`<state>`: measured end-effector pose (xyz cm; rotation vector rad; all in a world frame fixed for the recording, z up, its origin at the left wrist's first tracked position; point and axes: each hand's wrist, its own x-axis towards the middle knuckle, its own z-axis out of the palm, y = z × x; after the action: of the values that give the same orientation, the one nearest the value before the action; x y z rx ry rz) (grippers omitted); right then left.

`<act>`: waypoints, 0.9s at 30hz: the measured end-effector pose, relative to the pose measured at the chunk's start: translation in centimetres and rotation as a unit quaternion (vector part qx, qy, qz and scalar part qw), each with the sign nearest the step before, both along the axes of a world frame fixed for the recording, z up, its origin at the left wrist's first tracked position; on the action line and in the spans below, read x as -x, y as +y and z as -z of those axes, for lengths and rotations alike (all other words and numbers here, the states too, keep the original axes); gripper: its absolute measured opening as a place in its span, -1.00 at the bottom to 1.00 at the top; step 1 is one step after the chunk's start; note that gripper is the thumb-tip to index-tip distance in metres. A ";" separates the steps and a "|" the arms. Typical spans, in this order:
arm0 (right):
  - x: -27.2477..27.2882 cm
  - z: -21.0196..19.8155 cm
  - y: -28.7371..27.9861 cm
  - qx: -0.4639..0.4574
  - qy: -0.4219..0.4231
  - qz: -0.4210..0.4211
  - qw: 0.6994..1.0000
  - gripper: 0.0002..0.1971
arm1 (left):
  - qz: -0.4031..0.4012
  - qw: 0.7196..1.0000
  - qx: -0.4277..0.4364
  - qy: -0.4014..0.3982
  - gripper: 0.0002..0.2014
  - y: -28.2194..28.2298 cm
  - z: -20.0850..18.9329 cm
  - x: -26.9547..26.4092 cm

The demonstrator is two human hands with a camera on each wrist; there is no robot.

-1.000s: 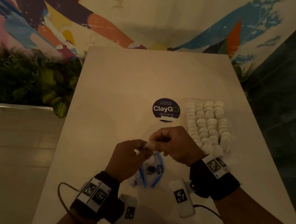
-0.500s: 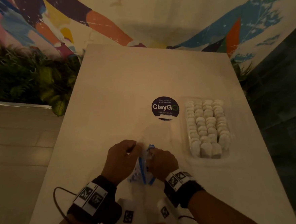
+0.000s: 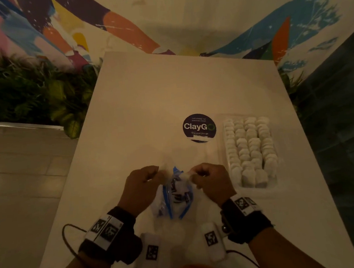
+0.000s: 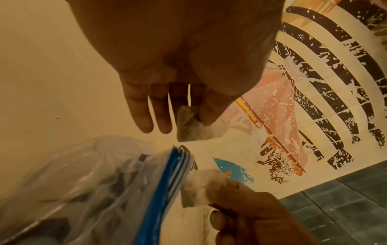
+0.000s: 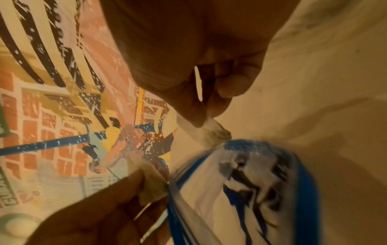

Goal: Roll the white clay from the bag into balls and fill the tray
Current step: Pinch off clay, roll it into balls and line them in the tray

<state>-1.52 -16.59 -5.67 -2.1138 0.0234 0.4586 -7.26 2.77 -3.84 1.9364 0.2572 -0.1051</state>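
Note:
A clear zip bag with a blue seal stands on the white table between my hands, with white clay inside it. My left hand pinches a small white clay piece between thumb and fingers, just left of the bag's mouth. My right hand pinches another white clay piece right above the bag's blue seal. The clear tray lies to the right of my right hand, packed with several rows of white clay balls.
A round dark "ClayGo" sticker sits on the table left of the tray. Green plants line the table's left side, and a painted wall stands behind. Dark tiles lie beyond the table's right edge.
My hands were together over the bag, then dropped to its mouth. Now they have drawn apart, each pinching a piece of white clay.

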 end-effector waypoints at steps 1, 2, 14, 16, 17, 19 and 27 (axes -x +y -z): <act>-0.3 -0.4 -0.3 -0.015 -0.002 0.007 1.000 -0.83 | -0.016 1.000 0.009 -0.007 -0.73 0.0 0.1 -0.1; -0.5 -0.7 -0.6 -0.029 -0.005 0.012 0.999 -0.81 | -0.033 0.999 0.018 -0.008 -0.80 0.0 0.1 -0.2; -0.4 -6.6 1.1 -0.146 0.013 -0.141 0.979 -0.89 | -0.067 0.996 0.056 -0.008 -0.90 -0.6 -2.1 -0.9; -0.6 -6.4 1.9 -0.141 -0.020 -0.129 0.981 -0.92 | -0.052 0.992 0.114 0.003 -0.84 -1.1 -2.8 -1.0; -0.8 -6.2 2.2 -0.135 -0.037 -0.119 0.983 -0.94 | -0.049 0.988 0.147 0.014 -0.81 -1.2 -3.2 -1.0; -1.0 -5.8 2.7 -0.130 -0.053 -0.100 0.985 -0.96 | -0.041 0.980 0.190 0.033 -0.73 -1.5 -4.0 -0.9; -2.1 -3.3 1.7 -0.079 -0.030 -0.044 0.995 -0.90 | -0.194 0.954 0.202 0.103 -0.91 0.5 -2.0 0.1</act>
<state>0.54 -14.86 -2.37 -1.9771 -0.1359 0.4343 -7.36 3.26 -1.84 1.4396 0.6962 -0.0905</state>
